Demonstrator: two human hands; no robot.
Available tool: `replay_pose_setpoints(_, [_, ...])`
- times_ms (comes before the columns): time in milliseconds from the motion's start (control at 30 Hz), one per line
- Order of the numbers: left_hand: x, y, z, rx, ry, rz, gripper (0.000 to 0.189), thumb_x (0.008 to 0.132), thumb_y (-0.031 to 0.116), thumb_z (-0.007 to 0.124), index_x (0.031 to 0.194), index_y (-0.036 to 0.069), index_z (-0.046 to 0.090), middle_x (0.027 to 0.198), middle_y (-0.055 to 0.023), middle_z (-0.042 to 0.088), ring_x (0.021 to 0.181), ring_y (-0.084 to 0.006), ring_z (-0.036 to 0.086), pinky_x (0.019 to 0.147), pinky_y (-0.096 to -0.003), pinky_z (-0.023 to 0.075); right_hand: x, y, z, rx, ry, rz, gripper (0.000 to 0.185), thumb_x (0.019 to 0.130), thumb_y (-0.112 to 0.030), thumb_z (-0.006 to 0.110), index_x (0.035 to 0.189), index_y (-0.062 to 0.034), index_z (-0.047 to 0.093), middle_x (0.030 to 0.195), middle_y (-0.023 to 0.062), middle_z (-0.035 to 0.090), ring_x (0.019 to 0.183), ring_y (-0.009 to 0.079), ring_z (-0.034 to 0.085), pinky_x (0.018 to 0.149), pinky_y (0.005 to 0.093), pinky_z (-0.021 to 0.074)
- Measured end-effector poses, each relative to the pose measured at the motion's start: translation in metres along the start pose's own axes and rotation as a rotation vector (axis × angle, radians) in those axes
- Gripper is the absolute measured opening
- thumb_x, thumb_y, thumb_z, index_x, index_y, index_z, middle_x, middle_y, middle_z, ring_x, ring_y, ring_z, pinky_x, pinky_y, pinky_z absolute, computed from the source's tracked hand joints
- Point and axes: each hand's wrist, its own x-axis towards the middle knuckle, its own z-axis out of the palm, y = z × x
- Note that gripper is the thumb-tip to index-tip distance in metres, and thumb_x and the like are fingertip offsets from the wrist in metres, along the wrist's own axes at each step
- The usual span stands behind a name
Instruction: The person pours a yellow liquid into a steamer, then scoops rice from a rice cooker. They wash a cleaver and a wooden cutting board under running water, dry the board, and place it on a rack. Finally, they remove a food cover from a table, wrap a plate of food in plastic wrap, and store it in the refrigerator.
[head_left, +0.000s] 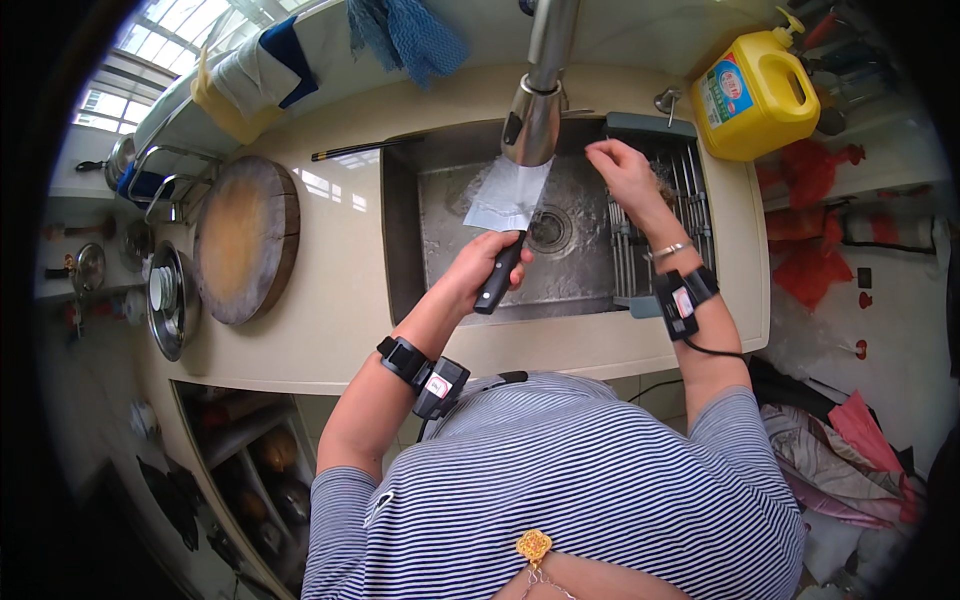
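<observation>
My left hand (491, 262) grips the black riveted handle of a kitchen cleaver (504, 201). The broad metal blade lies under the pull-down faucet head (534, 124), and water runs over it. Below is a stainless steel sink (465, 277) with a wet bottom and a round drain (551, 229). My right hand (624, 176) hovers over the sink's right side, fingers curled together, with nothing visible in them. A roll-up drying rack (626, 262) with grey ends spans that side of the sink. Beside my right wrist is a small brownish thing, partly hidden, that I cannot identify.
Left on the counter stand a thick round wooden chopping board (236, 240) and a metal basin (174, 330) with small bowls. Black chopsticks (352, 151) lie at the sink's back left edge. A yellow detergent jug (750, 97) stands back right. Cloths (420, 41) hang behind.
</observation>
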Motion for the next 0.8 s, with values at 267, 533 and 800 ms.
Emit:
replay_pose_setpoints(267, [0.017, 0.009, 0.019, -0.266, 0.040, 0.072, 0.023, 0.096, 0.020, 0.045, 0.109, 0.001, 0.048, 0.089, -0.0105, 0.062, 0.058, -0.0140, 0.055, 0.050, -0.0260, 0.0470, 0.063, -0.018, 0.014, 0.020, 0.088, -0.049, 0.020, 0.089, -0.018, 0.059, 0.087, 0.0011, 0.066, 0.078, 0.0022, 0.066, 0.073, 0.0082, 0.058, 0.067, 0.0224, 0.0458])
replay_pose_setpoints(533, [0.008, -0.002, 0.029, -0.183, 0.077, 0.106, 0.027, 0.094, 0.021, 0.051, 0.114, 0.003, 0.049, 0.089, -0.0082, 0.061, 0.053, -0.0114, 0.053, 0.046, -0.0231, 0.0428, 0.093, -0.028, 0.003, -0.060, 0.107, -0.146, 0.025, 0.089, -0.021, 0.057, 0.082, 0.0007, 0.068, 0.076, 0.0065, 0.068, 0.074, 0.0107, 0.061, 0.070, 0.0263, 0.0478])
replay_pose_setpoints(800, [-0.007, -0.031, 0.039, 0.069, 0.003, 0.135, 0.025, 0.090, 0.021, 0.059, 0.104, 0.001, 0.055, 0.078, -0.0076, 0.063, 0.057, -0.0126, 0.059, 0.054, -0.0241, 0.0493, -0.042, -0.016, 0.031, 0.248, -0.644, 0.491, 0.065, 0.084, -0.067, 0.047, 0.100, -0.0051, 0.061, 0.074, 0.0044, 0.063, 0.065, 0.0121, 0.056, 0.057, 0.0226, 0.0425])
